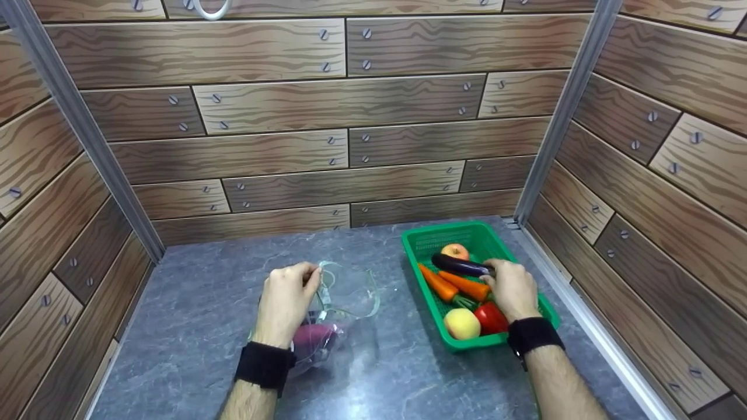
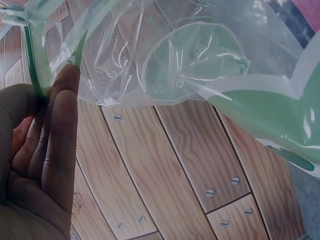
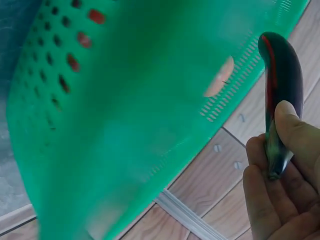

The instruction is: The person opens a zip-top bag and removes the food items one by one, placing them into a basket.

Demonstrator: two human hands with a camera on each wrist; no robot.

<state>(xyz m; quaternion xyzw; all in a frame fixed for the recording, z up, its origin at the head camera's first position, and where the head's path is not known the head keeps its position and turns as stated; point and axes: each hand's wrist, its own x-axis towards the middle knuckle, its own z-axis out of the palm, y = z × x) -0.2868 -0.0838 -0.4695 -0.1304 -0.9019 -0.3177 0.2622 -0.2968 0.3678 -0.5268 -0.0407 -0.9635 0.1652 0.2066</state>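
My right hand (image 1: 513,287) pinches a dark purple eggplant (image 1: 458,265) by its stem end, over the green basket (image 1: 429,303). In the right wrist view, thumb and fingers close round the stem of the eggplant (image 3: 284,75). On the left, my left hand (image 1: 289,297) pinches the rim of a clear plastic bag (image 1: 350,291) with green markings. The left wrist view has the bag (image 2: 115,55) hanging from the fingertips of the left hand (image 2: 45,145). Inside the bag lies a pinkish-purple item (image 1: 315,334), partly hidden by the hand.
Inside the basket lie two carrots (image 1: 435,283), a red-yellow apple (image 1: 455,251), a pale yellow round fruit (image 1: 462,324) and a red pepper (image 1: 491,318). Wood-patterned walls (image 1: 268,105) enclose the grey tabletop (image 1: 192,303) at the back and sides.
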